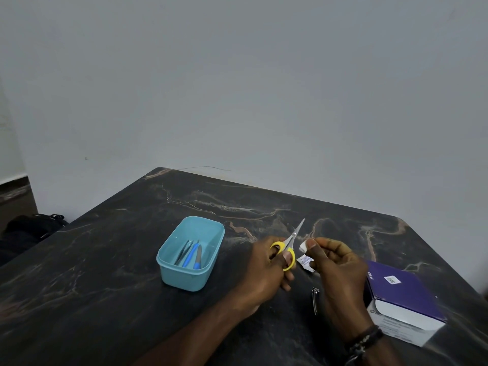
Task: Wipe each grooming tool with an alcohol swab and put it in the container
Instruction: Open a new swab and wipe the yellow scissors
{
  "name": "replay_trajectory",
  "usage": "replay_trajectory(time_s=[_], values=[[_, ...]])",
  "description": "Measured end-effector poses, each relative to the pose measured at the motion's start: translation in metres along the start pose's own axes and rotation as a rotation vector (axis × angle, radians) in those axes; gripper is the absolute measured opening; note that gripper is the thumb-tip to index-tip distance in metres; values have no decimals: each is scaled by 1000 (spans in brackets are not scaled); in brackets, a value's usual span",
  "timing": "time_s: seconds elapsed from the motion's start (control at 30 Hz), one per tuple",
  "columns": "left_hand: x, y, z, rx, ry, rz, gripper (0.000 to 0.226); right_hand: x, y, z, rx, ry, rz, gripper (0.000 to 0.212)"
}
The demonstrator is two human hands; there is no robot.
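Observation:
My left hand (266,270) grips small scissors (290,244) by their yellow handles, the steel blades pointing up and away. Just to their right, my right hand (335,265) pinches a white alcohol swab (303,245) between thumb and fingers, close to the blades but apart from them. A torn swab wrapper (305,262) lies under that hand. The teal plastic container (169,262) stands to the left and holds tweezers and blue-handled tools (190,253). A metal nail clipper (314,299) lies on the table near my right wrist.
A purple and white swab box (404,297) sits at the right edge of the dark marble table (105,260). A grey wall rises behind. A dark bag (31,228) lies on the floor at the far left.

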State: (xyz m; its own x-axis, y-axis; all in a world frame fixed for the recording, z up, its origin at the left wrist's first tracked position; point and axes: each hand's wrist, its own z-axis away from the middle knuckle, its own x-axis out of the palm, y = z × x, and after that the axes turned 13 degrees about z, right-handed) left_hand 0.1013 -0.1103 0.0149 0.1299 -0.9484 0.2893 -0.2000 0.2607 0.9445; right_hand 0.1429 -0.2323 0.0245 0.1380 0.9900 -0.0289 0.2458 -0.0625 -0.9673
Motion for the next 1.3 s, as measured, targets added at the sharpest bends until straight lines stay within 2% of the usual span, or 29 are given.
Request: replay_trajectory(time_s=[0.3, 0.47, 0.63, 0.73, 0.83, 0.93, 1.0, 1.1, 1.2, 1.3], values=[[0, 4, -1, 150, 161, 53, 12, 9, 3, 6, -67, -35, 108, 9], [-2, 3, 3, 388, 107, -128, 16, 13, 4, 6, -46, -27, 105, 9], [3, 26, -1, 574, 324, -217, 18, 14, 7, 10, -13, 58, 82, 13], [18, 50, -9, 673, 247, -339, 6, 17, 8, 15, -70, 7, 171, 15], [36, 62, -24, 553, 98, -484, 6, 21, 10, 20, -154, -36, 245, 13], [56, 72, -33, 251, -46, -356, 7, 24, 9, 26, -202, -38, 281, 14], [69, 78, -36, 145, -115, -316, 7, 24, 6, 28, -217, -52, 283, 15], [78, 87, -33, 136, -127, -233, 4, 22, 6, 28, -214, -53, 284, 19], [73, 98, -27, 152, -56, -166, 2, 23, 9, 25, -217, -44, 297, 13], [40, 114, -19, 259, 55, -315, 3, 22, 9, 24, -200, -18, 257, 11]])
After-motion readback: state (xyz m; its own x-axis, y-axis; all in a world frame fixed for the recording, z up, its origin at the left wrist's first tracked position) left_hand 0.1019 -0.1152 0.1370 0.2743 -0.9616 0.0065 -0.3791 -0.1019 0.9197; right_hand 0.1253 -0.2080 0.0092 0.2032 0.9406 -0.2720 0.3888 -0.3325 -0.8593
